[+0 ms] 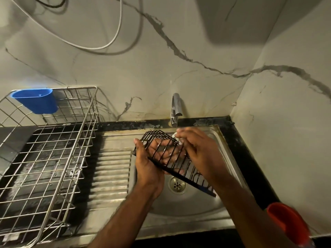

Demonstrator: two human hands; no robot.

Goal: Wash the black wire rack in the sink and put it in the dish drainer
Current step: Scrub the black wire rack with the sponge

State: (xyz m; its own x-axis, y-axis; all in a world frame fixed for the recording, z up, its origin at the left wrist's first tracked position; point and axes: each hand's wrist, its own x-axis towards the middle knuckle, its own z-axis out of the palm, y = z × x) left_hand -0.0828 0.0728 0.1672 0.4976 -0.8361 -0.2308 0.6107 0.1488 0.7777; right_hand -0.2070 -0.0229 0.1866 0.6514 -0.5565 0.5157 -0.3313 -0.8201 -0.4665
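The black wire rack (162, 138) is held tilted over the steel sink (188, 204), just under the tap (175, 109). My left hand (148, 161) grips it from below at its left end, palm up behind the wires. Over the rack's upper right side lies my right hand (198, 149), its fingers curled round something small and white, perhaps foam or a scrubber, pressed against the wires. The rack's lower end reaches past the drain (177, 185). The steel dish drainer (53, 158) stands on the left.
A blue plastic cup holder (36, 100) hangs on the drainer's back rim. The ribbed draining board (111, 174) lies between drainer and sink bowl. A red object (288, 222) sits at the counter's front right. Marble walls close in behind and on the right.
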